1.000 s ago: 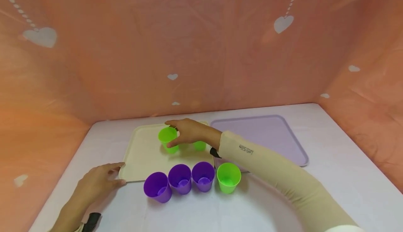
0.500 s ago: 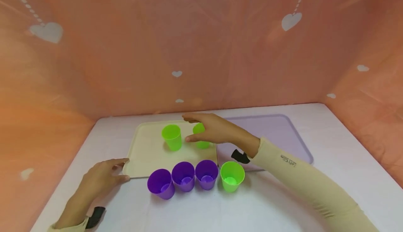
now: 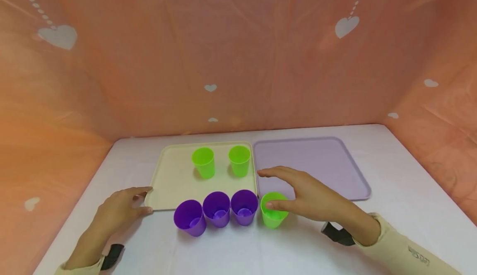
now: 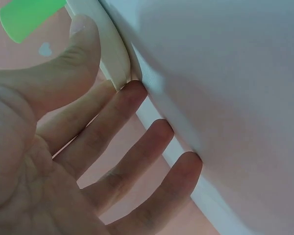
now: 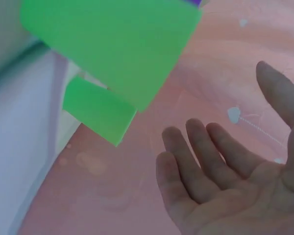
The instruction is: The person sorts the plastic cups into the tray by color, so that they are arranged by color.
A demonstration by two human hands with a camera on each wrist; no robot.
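Note:
My left hand point(image 3: 115, 213) grips the near left corner of a cream tray point(image 3: 169, 184), thumb on one side and index finger on the other. In the left wrist view its other fingertips point(image 4: 159, 129) rest on the white surface. Two green cups point(image 3: 204, 168) stand upright on this tray. Just over a third green cup point(image 3: 273, 221), which stands in front of the trays, hovers my right hand point(image 3: 311, 196), fingers spread from the thumb and holding nothing. The right wrist view shows a green cup point(image 5: 117, 44) beside the bare palm. Whether the thumb touches the cup I cannot tell.
Three purple cups point(image 3: 217, 200) stand upright in a row left of the near green cup. A lilac tray point(image 3: 305, 155) lies against the cream tray's right side. Behind the table hangs an orange cloth point(image 3: 238, 51) with white hearts.
My right hand has let go of the left green cup on the cream tray. It has moved right and nearer, to above the front green cup. My left hand stays at the tray corner.

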